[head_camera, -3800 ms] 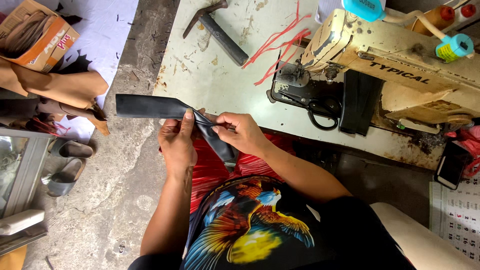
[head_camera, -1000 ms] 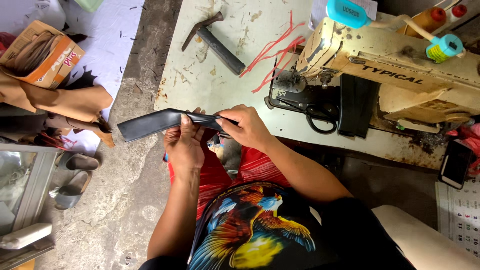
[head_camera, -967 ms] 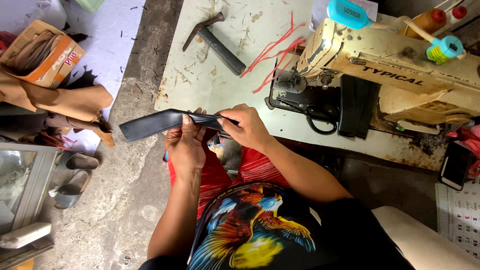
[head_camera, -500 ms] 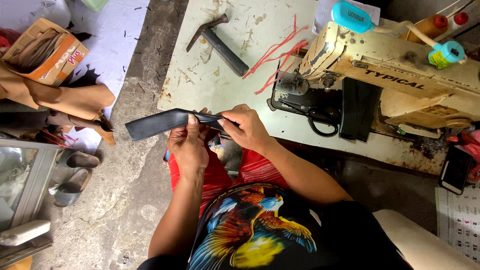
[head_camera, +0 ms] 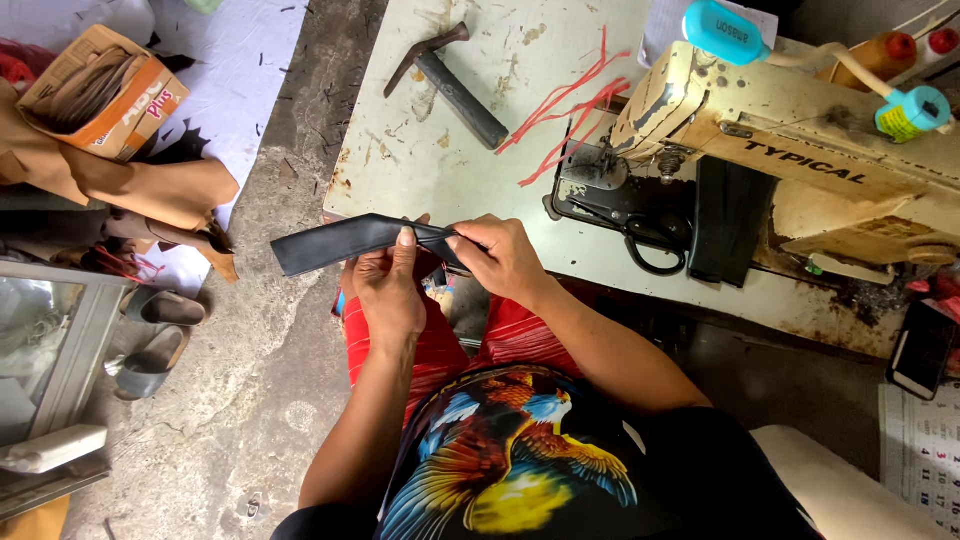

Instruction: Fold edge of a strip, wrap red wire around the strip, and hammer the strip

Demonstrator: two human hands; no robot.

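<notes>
black strap (head_camera: 340, 240): pinched flat by fingers of left hand (head_camera: 385, 290) and right hand (head_camera: 505, 260), near edge of stained white surface (head_camera: 420, 170); hammer (head_camera: 455, 80) far; concrete floor (head_camera: 240, 400) left.

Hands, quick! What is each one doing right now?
Left hand: closed, pinching the black leather strip near its middle.
Right hand: closed, pinching the same strip at its folded end.
</notes>
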